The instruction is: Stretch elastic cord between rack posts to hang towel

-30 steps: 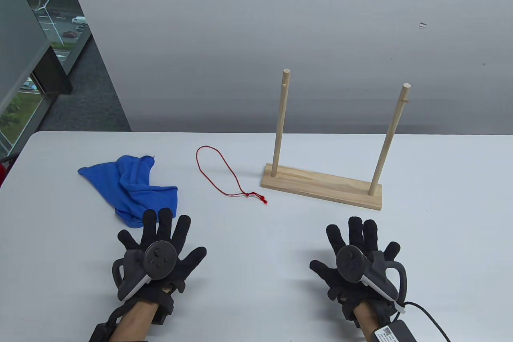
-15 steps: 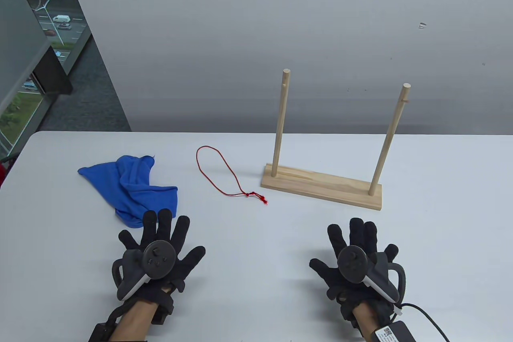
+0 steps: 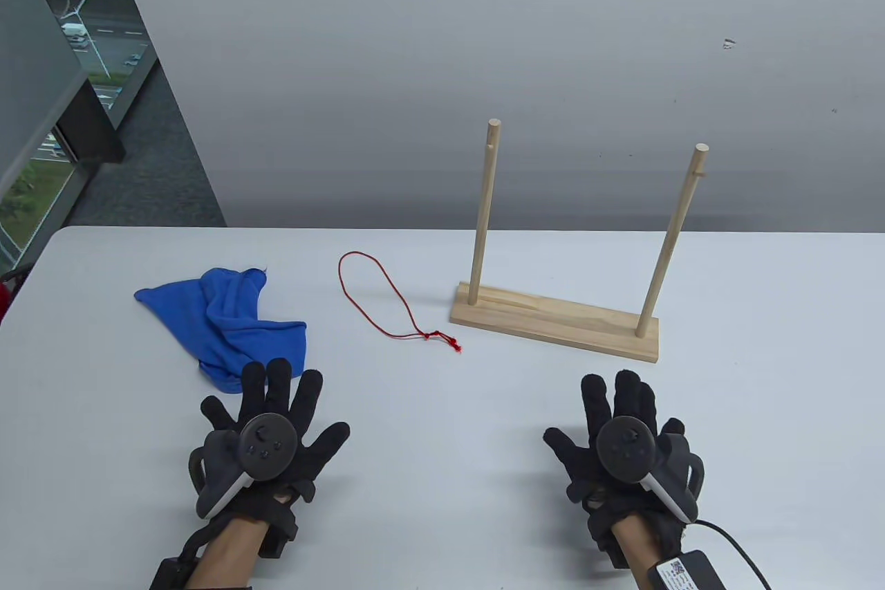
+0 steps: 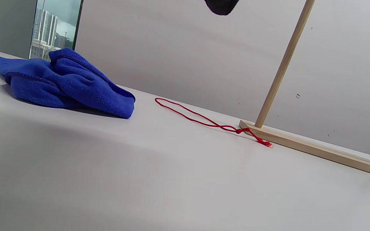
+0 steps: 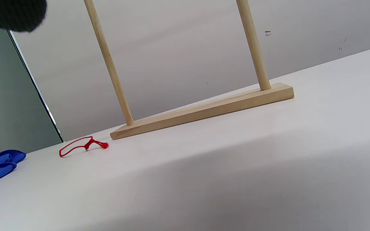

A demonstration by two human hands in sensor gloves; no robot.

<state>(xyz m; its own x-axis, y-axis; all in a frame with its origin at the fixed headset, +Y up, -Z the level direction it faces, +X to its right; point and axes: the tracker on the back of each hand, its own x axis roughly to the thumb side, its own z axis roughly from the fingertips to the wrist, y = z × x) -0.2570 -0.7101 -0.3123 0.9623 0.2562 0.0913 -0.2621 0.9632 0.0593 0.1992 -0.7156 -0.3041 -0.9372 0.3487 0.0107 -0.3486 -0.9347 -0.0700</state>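
Note:
A wooden rack [image 3: 553, 321] with two upright posts [image 3: 484, 209] stands on the white table [image 3: 442, 410], right of centre. A red elastic cord loop [image 3: 377, 296] with a knotted end lies left of the rack; it also shows in the left wrist view [image 4: 204, 120] and the right wrist view [image 5: 82, 146]. A crumpled blue towel [image 3: 221, 324] lies at the left. My left hand [image 3: 273, 403] is spread open above the table, just in front of the towel, holding nothing. My right hand [image 3: 615, 410] is open and empty in front of the rack's right end.
A grey wall rises behind the table. A window [image 3: 62, 64] is at the far left. A cable and a small box [image 3: 681, 569] trail from my right wrist at the bottom edge.
My right hand has shifted a little right and forward. My left hand has drifted slightly left. The cord, towel and rack have not moved.

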